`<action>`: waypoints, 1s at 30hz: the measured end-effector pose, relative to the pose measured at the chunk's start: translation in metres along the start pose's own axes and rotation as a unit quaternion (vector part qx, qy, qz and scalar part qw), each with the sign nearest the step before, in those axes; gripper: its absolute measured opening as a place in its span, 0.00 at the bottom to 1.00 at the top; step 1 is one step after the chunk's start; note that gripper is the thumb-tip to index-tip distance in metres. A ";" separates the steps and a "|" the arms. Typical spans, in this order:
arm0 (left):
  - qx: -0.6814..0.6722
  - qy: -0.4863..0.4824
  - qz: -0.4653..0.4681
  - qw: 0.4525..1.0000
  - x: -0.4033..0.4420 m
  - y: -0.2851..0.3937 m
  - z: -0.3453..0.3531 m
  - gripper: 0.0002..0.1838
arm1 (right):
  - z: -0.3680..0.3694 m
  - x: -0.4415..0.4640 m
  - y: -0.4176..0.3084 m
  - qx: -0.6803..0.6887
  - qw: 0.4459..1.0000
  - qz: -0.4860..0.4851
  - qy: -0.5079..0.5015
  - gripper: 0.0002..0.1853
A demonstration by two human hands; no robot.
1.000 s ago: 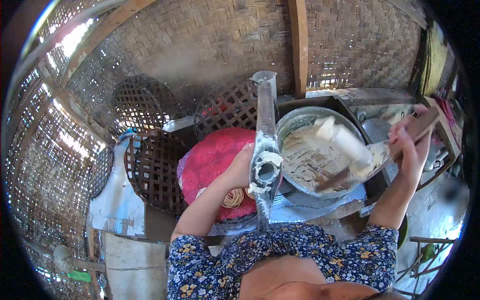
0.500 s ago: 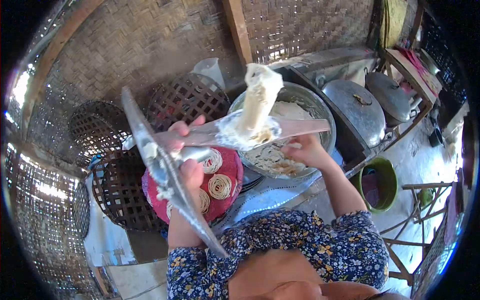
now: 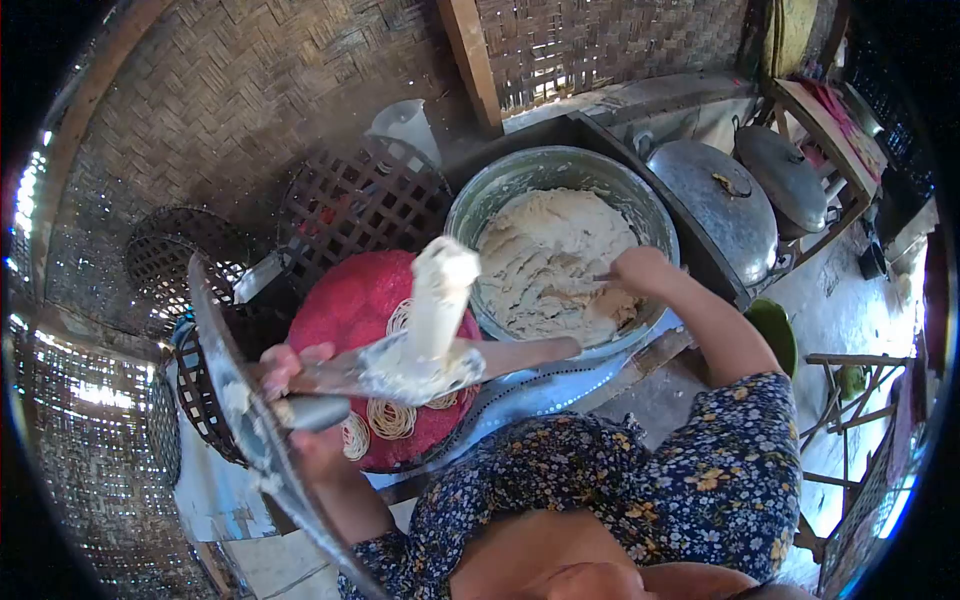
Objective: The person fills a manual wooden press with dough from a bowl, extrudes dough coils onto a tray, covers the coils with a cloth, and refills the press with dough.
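Note:
Both wooden press parts are in my left hand [image 3: 300,400] at the left. One is a plank with a dough-smeared plunger [image 3: 440,300] standing up from it; the other is a long bar with a metal tube [image 3: 312,412]. My right hand [image 3: 640,275] reaches into a large metal basin [image 3: 462,215] at the dough's right side, its fingers curled around something I cannot make out. Pale sticky dough [image 3: 545,250] fills much of the basin. Under the plank lies a red cloth-covered round tray [image 3: 350,290] with several coils of noodles [image 3: 390,418].
Open-weave baskets [image 3: 365,200] stand behind and left of the red tray. Two lidded metal pots [image 3: 712,200] sit right of the basin. A green bucket [image 3: 772,335] is on the floor at the right. A woven wall [image 3: 300,80] rises behind.
My right hand has let go of the plunger plank and moved into the basin. My left hand now holds both press parts, lower and further left. The view has swung rightward.

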State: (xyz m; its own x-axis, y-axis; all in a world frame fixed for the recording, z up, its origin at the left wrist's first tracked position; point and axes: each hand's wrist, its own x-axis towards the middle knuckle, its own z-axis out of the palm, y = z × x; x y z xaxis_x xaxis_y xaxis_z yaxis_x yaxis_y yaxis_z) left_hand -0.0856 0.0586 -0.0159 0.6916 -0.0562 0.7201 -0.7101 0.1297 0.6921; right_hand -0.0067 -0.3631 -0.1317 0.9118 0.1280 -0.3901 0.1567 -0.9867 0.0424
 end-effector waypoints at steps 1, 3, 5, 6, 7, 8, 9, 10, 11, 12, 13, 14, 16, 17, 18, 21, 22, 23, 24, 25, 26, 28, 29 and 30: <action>0.005 0.019 -0.001 1.000 -0.004 0.004 -0.006 0.32 | -0.003 0.001 0.004 0.002 1.000 -0.004 0.003 0.11; -0.042 0.008 -0.012 0.999 -0.008 0.010 -0.019 0.33 | -0.003 0.003 0.011 0.006 1.000 -0.009 0.009 0.12; -0.013 0.046 -0.001 0.999 -0.021 0.010 -0.036 0.34 | 0.007 0.011 0.006 -0.022 1.000 0.002 -0.022 0.13; -0.011 0.056 -0.006 0.998 -0.026 0.012 -0.043 0.34 | 0.014 0.015 0.003 -0.037 0.999 0.005 -0.038 0.14; -0.008 0.067 -0.011 0.998 -0.031 0.014 -0.048 0.33 | 0.024 0.020 0.002 -0.005 0.999 -0.002 -0.043 0.14; 0.013 0.101 -0.016 0.995 -0.033 0.018 -0.042 0.34 | 0.032 0.025 -0.002 0.028 0.998 -0.010 -0.047 0.15; -0.003 0.085 -0.025 0.996 -0.033 0.022 -0.042 0.34 | 0.040 0.028 -0.005 0.061 0.997 -0.019 -0.052 0.15; -0.019 0.070 -0.036 0.997 -0.033 0.026 -0.042 0.34 | 0.047 0.031 -0.011 0.072 0.995 -0.029 -0.060 0.16; -0.037 0.055 -0.046 0.997 -0.032 0.029 -0.041 0.34 | 0.049 0.032 -0.020 0.083 0.994 -0.039 -0.068 0.16; -0.046 0.071 -0.040 0.996 -0.032 0.028 -0.033 0.34 | 0.050 0.034 -0.027 0.091 0.992 -0.048 -0.074 0.17; -0.039 0.074 -0.044 0.996 -0.031 0.027 -0.029 0.34 | 0.057 0.042 -0.031 0.107 0.989 -0.051 -0.088 0.17; -0.034 0.076 -0.047 0.995 -0.030 0.027 -0.026 0.34 | 0.061 0.049 -0.037 0.122 0.986 -0.055 -0.103 0.18; -0.038 0.049 -0.055 0.997 -0.030 0.025 -0.033 0.34 | 0.065 0.051 -0.039 0.156 0.980 -0.066 -0.103 0.18; -0.032 0.049 -0.048 0.997 -0.029 0.022 -0.036 0.33 | 0.053 0.038 -0.039 0.174 0.978 -0.074 -0.090 0.18; -0.026 0.048 -0.042 0.998 -0.028 0.019 -0.037 0.33 | 0.045 0.030 -0.040 0.193 0.975 -0.082 -0.079 0.18; -0.003 0.050 -0.031 0.998 -0.030 0.010 -0.046 0.33 | 0.044 0.019 -0.025 0.159 0.978 -0.124 -0.047 0.19; -0.010 0.051 -0.036 0.998 -0.031 0.007 -0.048 0.33 | 0.040 0.015 -0.018 0.213 0.968 -0.105 -0.077 0.20; -0.005 0.043 -0.045 0.998 -0.031 0.007 -0.049 0.33 | 0.024 0.004 -0.012 0.266 0.954 -0.086 -0.108 0.21; 0.001 0.036 -0.053 0.998 -0.032 0.006 -0.051 0.34 | 0.008 -0.006 -0.006 0.318 0.936 -0.067 -0.138 0.22; 0.006 0.028 -0.061 0.998 -0.032 0.006 -0.053 0.34 | -0.007 -0.013 -0.002 0.324 0.933 -0.060 -0.146 0.22; 0.011 0.026 -0.065 0.997 -0.031 0.004 -0.053 0.35 | -0.021 -0.019 0.001 0.330 0.930 -0.053 -0.155 0.22; 0.052 0.067 -0.050 0.995 -0.021 0.003 -0.038 0.34 | -0.043 -0.030 0.008 0.334 0.929 -0.048 -0.149 0.22; 0.058 0.056 -0.050 0.995 -0.019 0.002 -0.037 0.34 | -0.051 -0.035 0.009 0.332 0.932 -0.050 -0.135 0.22; 0.066 0.046 -0.053 0.995 -0.019 0.002 -0.037 0.34 | -0.054 -0.037 0.010 0.331 0.934 -0.053 -0.124 0.22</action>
State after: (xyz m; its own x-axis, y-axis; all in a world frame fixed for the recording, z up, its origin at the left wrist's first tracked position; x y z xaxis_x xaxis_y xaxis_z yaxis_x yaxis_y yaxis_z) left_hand -0.0955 0.0967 -0.0303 0.7679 0.0287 0.6399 -0.6401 -0.0031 0.7683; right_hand -0.0186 -0.3723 -0.0675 0.7762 0.2815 -0.5642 -0.1035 -0.8258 -0.5544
